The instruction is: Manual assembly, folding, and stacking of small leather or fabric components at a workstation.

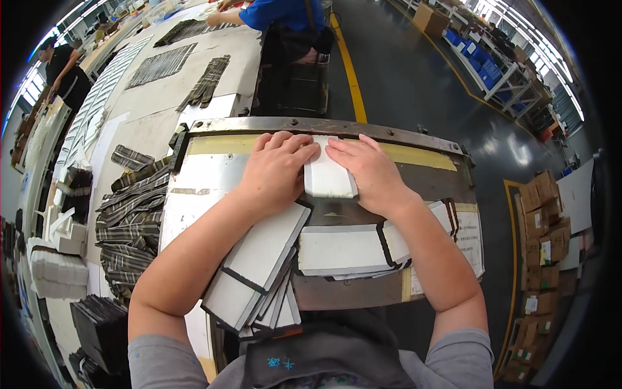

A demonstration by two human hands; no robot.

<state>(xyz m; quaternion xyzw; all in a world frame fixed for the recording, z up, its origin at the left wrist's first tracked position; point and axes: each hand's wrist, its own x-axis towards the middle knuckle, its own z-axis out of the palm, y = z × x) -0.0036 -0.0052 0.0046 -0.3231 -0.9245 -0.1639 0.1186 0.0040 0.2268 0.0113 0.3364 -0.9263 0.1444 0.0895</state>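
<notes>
On a metal-topped bench (337,285), a small white rectangular panel with grey edges (329,178) lies against the raised far rail. My left hand (277,170) presses along the panel's left side, thumb and forefinger at its edge. From the right, my right hand (369,170) closes on the same panel, its fingertips over the far part. Whether several layers lie under the top one is hidden. Below my left forearm is a fanned pile of white panels with dark edges (262,256). A second overlapping row of such panels (340,249) runs beneath my right forearm.
Dark plaid fabric pieces (133,223) are heaped left of the bench. A long table (146,107) bears more plaid pieces. One person in blue (278,16) works at its far end; another in black (65,71) stands left. Cardboard boxes (541,249) are stacked right.
</notes>
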